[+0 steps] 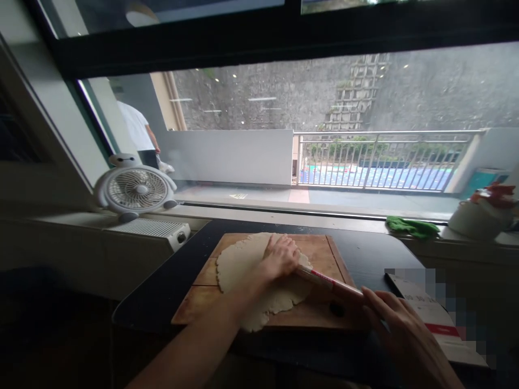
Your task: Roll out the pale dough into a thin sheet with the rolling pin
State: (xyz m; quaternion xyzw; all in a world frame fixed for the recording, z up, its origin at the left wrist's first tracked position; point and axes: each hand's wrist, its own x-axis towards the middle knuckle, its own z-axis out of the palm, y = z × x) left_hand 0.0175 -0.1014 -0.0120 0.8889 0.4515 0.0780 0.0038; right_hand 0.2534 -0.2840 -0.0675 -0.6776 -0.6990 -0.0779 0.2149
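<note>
The tabletop (360,248) bears a wooden board (203,302) under dough (243,270), whose 6 o'clock edge seems to overhang; rolling drag could tear it. At 4 o'clock, a card (425,312) bears blurred digits, perhaps "00 30". Red print on the rolling pin (330,282) is illegible. The right hand (399,319) grips its 4 o'clock end; the left hand (279,257) covers the other, grip unclear.
</note>
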